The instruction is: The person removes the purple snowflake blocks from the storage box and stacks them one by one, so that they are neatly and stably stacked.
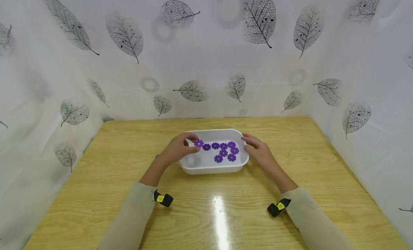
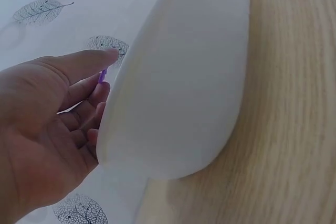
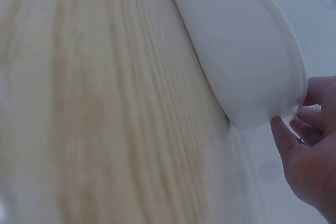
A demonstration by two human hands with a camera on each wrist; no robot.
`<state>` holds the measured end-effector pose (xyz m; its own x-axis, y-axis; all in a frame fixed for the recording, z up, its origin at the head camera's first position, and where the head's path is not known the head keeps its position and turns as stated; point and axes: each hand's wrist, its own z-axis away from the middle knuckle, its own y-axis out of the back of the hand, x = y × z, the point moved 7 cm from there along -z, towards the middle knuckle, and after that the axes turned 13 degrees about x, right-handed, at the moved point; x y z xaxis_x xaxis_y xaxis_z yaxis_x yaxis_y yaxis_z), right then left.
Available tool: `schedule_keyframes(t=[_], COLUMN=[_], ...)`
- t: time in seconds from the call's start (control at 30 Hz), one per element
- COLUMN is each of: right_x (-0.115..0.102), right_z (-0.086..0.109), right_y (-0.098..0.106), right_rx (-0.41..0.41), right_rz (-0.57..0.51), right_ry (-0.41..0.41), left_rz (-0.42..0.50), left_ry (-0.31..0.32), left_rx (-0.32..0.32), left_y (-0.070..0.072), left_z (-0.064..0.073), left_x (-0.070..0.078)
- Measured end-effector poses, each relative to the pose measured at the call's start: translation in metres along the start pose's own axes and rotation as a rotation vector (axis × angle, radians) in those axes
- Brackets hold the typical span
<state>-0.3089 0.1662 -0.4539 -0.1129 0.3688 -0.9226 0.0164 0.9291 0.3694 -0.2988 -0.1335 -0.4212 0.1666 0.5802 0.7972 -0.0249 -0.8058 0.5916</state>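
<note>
A white plastic tub (image 1: 213,168) with rounded corners stands on the table, several purple flower-shaped pieces (image 1: 223,153) lying spread over its floor. Over the tub's left end, my left hand (image 1: 177,146) pinches one purple flower-shaped piece (image 1: 198,144) between thumb and fingers. That piece (image 2: 102,75) appears edge-on in the left wrist view, with the tub's outer wall (image 2: 178,77) beside the fingers. My right hand (image 1: 259,151) holds the tub's right end by the rim. In the right wrist view its thumb (image 3: 283,135) touches the outer wall.
Left of the tub, a small purple piece (image 1: 157,156) shows on the wooden table (image 1: 129,142), partly hidden by my left wrist. A pale curtain (image 1: 206,56) printed with leaves hangs behind the table and along both sides.
</note>
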Motion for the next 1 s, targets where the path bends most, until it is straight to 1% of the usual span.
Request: schedule_keyframes(t=[0.13, 0.2, 0.33, 0.43, 0.53, 0.63, 0.77, 0.87, 1.0], right_x=[0.001, 0.001, 0.003, 0.003, 0.003, 0.002, 0.003, 0.003, 0.003], right_z=[0.0, -0.001, -0.001, -0.001, -0.001, -0.001, -0.001, -0.001, -0.001], right_y=[0.0, 0.0, 0.0, 0.0, 0.0, 0.001, 0.001, 0.0, 0.0], right_rx=[0.002, 0.001, 0.0, -0.001, -0.003, -0.002, 0.0, 0.001, 0.0], right_rz=[0.001, 0.0, -0.007, -0.009, -0.006, -0.006, -0.009, -0.017, -0.015], right_ry=[0.007, 0.014, 0.009, 0.003, 0.007, 0.009, 0.006, -0.003, -0.012], left_rz=[0.009, 0.013, 0.009, 0.004, -0.003, 0.0, 0.003, 0.002, 0.001], left_ry=[0.009, 0.01, 0.033, 0.064, 0.082, 0.084, 0.071, 0.082, 0.111], left_rx=[0.011, 0.019, 0.047, 0.068, 0.082, 0.101, 0.128, 0.135, 0.126], left_y=[0.005, 0.01, 0.021, 0.029, 0.036, 0.042, 0.053, 0.059, 0.066], left_z=[0.007, 0.011, 0.019, 0.023, 0.025, 0.027, 0.029, 0.032, 0.039], left_x=[-0.002, -0.002, -0.005, -0.012, -0.02, -0.026, -0.033, -0.042, -0.054])
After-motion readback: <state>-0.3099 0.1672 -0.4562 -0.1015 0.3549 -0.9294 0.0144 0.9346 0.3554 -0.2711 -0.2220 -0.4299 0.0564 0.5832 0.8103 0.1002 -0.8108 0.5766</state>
